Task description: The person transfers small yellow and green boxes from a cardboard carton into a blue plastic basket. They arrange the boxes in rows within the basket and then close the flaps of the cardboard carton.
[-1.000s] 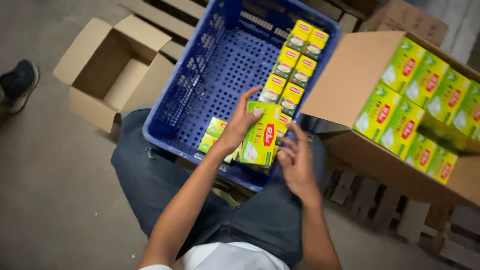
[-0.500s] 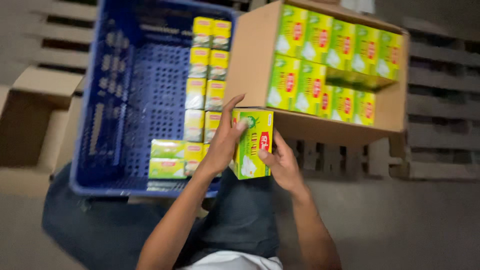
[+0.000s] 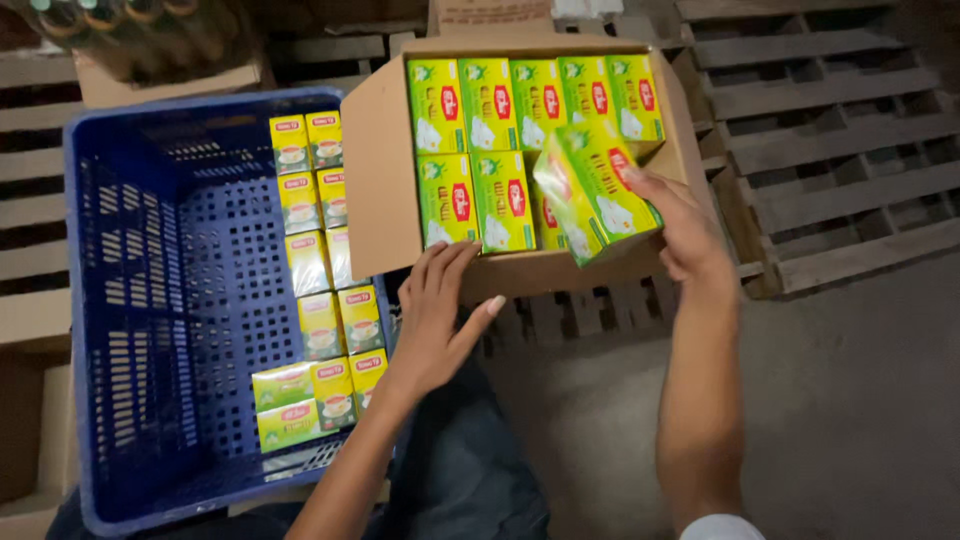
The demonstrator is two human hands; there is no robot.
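The right hand (image 3: 690,235) grips a tilted glossy green-and-yellow carton (image 3: 592,190) above the open brown cardboard box (image 3: 385,190), whose near edge the open-fingered left hand (image 3: 435,315) touches beside the perforated blue plastic crate (image 3: 150,300).

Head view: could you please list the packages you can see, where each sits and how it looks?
Green-and-yellow box: tilted, in the right hand, over the carton.
Same flat boxes: rows inside the open brown carton.
Small yellow boxes: column in the blue crate.
Left hand: on the carton's front edge.

L hand (image 3: 432,318) open, fingers spread, palm down; R hand (image 3: 685,232) curled in a grip, arm extended fwd.
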